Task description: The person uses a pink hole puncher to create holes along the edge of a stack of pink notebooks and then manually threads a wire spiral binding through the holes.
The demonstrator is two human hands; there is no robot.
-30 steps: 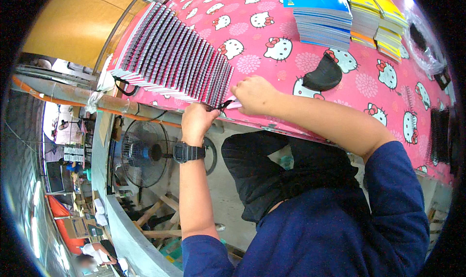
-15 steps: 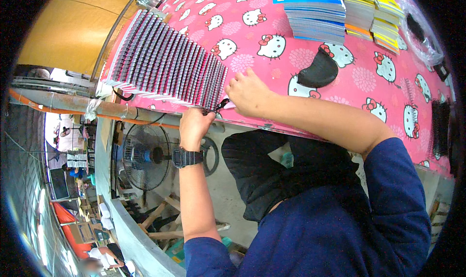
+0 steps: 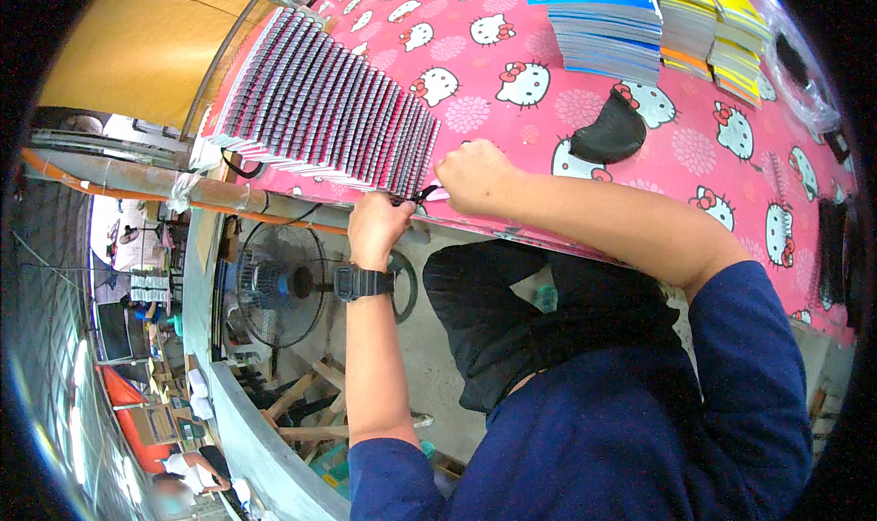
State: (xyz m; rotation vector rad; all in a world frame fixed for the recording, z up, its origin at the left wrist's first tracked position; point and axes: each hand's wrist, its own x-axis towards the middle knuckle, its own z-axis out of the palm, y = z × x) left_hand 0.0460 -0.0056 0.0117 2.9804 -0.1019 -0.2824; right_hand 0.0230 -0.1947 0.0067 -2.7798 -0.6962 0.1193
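Left hand [image 3: 379,229] at near table edge, fist curled shut, fingers pressed together around a small black clip-like piece [image 3: 422,193] just at the tablecloth's rim; black wristwatch [image 3: 363,283] on that wrist. Right hand [image 3: 475,176] resting on the pink cartoon-cat tablecloth [image 3: 548,119], fingers closed, pinching at the same black piece from the other side; thumb and fingertips hidden, so exact contact not discernible. Hands nearly touching, black piece between them.

Just left of both hands: fanned row of spiral-bound notebooks [image 3: 320,110], pink-and-dark covers overlapping, lying flat on the cloth, last one beside the right hand. Black curved pouch [image 3: 614,130] near the right forearm, apart from it. Stacks of blue books [image 3: 605,23] and yellow books [image 3: 722,32] at far side, well apart. Below table edge: floor fan [image 3: 279,284].
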